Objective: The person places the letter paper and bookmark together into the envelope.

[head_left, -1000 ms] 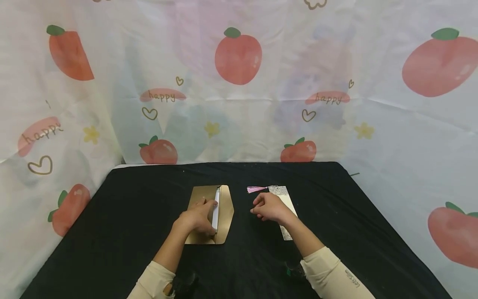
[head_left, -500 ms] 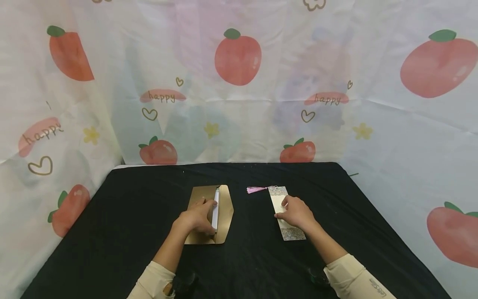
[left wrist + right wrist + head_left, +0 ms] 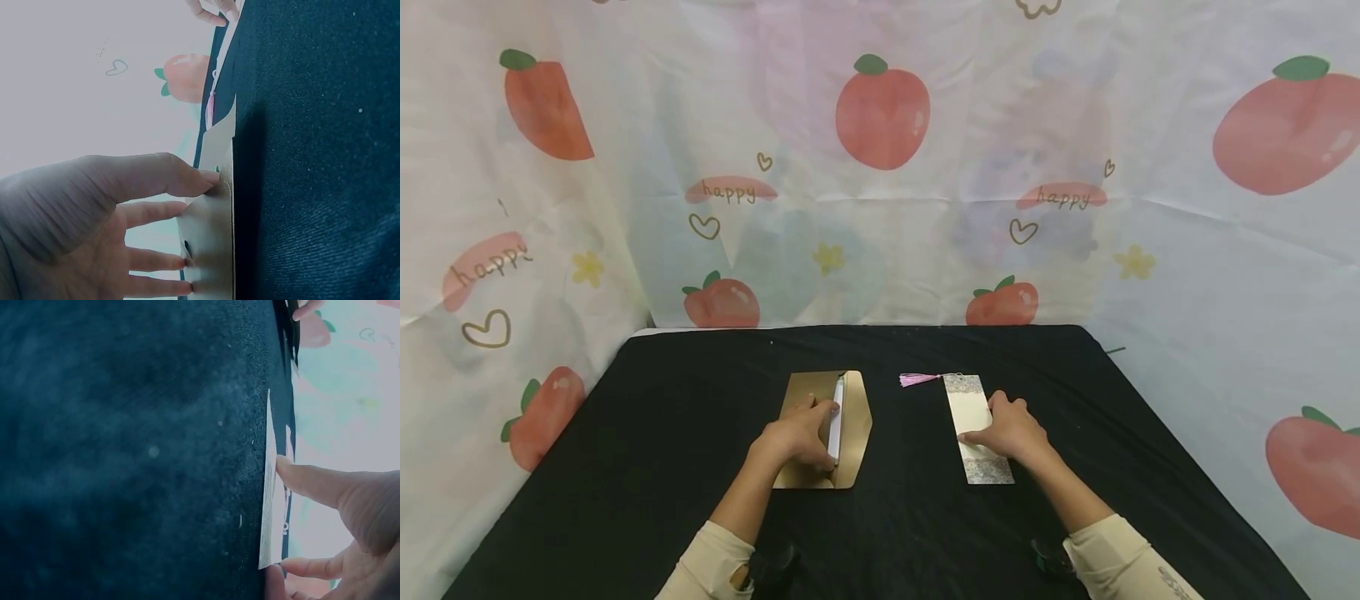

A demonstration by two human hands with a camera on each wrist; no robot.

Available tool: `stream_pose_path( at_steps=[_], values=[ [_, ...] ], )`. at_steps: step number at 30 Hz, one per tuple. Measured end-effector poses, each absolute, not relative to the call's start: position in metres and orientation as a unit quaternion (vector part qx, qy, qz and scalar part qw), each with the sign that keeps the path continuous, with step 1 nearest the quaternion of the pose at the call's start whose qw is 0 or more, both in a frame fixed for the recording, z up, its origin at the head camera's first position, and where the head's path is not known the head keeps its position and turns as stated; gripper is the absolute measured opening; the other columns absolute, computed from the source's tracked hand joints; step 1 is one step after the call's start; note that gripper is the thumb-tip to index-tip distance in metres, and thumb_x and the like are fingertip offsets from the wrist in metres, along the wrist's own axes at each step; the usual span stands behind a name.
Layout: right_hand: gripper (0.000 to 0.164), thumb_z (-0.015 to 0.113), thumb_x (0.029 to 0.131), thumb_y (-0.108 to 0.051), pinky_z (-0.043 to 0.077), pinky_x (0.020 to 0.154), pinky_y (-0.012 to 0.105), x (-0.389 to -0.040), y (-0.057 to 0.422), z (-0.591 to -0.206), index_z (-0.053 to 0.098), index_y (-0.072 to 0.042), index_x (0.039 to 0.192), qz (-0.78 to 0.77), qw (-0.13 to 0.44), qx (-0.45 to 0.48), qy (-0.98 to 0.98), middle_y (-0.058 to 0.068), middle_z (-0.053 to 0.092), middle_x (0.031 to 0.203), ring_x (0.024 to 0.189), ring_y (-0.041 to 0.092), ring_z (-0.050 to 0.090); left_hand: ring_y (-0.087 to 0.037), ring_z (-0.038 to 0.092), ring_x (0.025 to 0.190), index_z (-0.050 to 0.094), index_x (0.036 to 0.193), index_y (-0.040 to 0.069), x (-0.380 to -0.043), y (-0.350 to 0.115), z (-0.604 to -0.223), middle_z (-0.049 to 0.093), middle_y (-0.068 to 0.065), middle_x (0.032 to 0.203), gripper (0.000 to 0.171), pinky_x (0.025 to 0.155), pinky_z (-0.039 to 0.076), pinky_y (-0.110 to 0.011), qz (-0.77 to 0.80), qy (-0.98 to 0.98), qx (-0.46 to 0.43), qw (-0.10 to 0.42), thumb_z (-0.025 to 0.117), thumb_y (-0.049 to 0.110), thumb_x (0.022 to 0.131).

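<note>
A gold envelope (image 3: 856,433) lies on the black cloth, its flap unfolded to the right and a white strip (image 3: 836,421) visible along its opening. My left hand (image 3: 796,437) rests on it, thumb and fingers spread near the opening. In the left wrist view the fingertips touch the envelope (image 3: 215,250) with the fingers fairly straight. To the right lies a cream bookmark (image 3: 964,410) with glittery ends and a pink tassel (image 3: 917,380). My right hand (image 3: 1011,432) grips it across its width, thumb at the left edge and fingers at the right edge.
Black cloth (image 3: 700,400) covers the table, whose far edge meets a printed fruit curtain (image 3: 880,250). More curtain hangs at the left and right sides. A strip of cloth separates the envelope from the bookmark.
My right hand has moved right, from beside the bookmark's left edge to across it, and the fingers have come to its right edge. The left hand and envelope stay in place.
</note>
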State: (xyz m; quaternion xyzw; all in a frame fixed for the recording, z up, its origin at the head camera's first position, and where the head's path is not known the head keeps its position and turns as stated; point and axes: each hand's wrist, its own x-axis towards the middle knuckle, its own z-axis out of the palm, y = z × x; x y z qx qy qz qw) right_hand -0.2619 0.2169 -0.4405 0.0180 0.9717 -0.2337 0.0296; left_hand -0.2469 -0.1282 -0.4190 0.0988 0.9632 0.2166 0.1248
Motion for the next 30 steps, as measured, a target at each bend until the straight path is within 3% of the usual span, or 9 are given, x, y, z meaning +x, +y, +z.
stream_pose_path(
  at_steps=[10, 13, 18, 22, 30],
  values=[
    [0.083, 0.092, 0.078, -0.027, 0.051, 0.077, 0.052, -0.269, 0.217, -0.448, 0.039, 0.004, 0.133, -0.274, 0.021, -0.015, 0.961, 0.031, 0.061, 0.107, 0.093, 0.041, 0.061, -0.044, 0.042, 0.138, 0.054, 0.146, 0.016, -0.247, -0.13, -0.42, 0.032, -0.027, 0.161, 0.087, 0.1, 0.038, -0.071, 0.216, 0.963, 0.091, 0.13, 0.096, 0.02, 0.069],
    [0.069, 0.089, 0.081, -0.019, 0.052, 0.074, 0.048, -0.27, 0.216, -0.447, 0.047, 0.002, 0.131, -0.298, 0.003, -0.029, 0.954, 0.029, 0.064, 0.109, 0.094, 0.039, 0.062, -0.044, 0.043, 0.138, 0.054, 0.146, 0.017, -0.246, -0.131, -0.421, 0.032, -0.027, 0.161, 0.087, 0.1, 0.038, -0.071, 0.214, 0.964, 0.089, 0.13, 0.096, 0.02, 0.069],
    [0.034, 0.079, 0.088, -0.007, 0.049, 0.065, 0.037, -0.268, 0.217, -0.44, 0.065, 0.005, 0.116, -0.382, -0.012, -0.038, 0.923, 0.015, 0.062, 0.093, 0.085, 0.03, 0.057, -0.045, 0.042, 0.138, 0.054, 0.147, 0.017, -0.245, -0.131, -0.42, 0.032, -0.026, 0.161, 0.087, 0.099, 0.039, -0.07, 0.214, 0.964, 0.092, 0.126, 0.095, 0.02, 0.07],
    [0.031, 0.075, 0.092, -0.004, 0.05, 0.066, 0.033, -0.267, 0.218, -0.435, 0.066, 0.005, 0.12, -0.444, -0.006, -0.037, 0.895, 0.013, 0.061, 0.096, 0.086, 0.028, 0.056, -0.048, 0.039, 0.141, 0.053, 0.147, 0.017, -0.244, -0.13, -0.418, 0.031, -0.027, 0.162, 0.087, 0.099, 0.039, -0.071, 0.218, 0.963, 0.098, 0.122, 0.095, 0.02, 0.071],
    [0.041, 0.071, 0.094, -0.002, 0.051, 0.077, 0.036, -0.265, 0.216, -0.44, 0.057, 0.003, 0.132, -0.491, 0.021, -0.062, 0.868, 0.021, 0.066, 0.117, 0.089, 0.024, 0.067, -0.05, 0.036, 0.143, 0.053, 0.148, 0.017, -0.244, -0.127, -0.417, 0.03, -0.028, 0.162, 0.088, 0.099, 0.037, -0.073, 0.214, 0.963, 0.099, 0.129, 0.095, 0.019, 0.07]
  ],
)
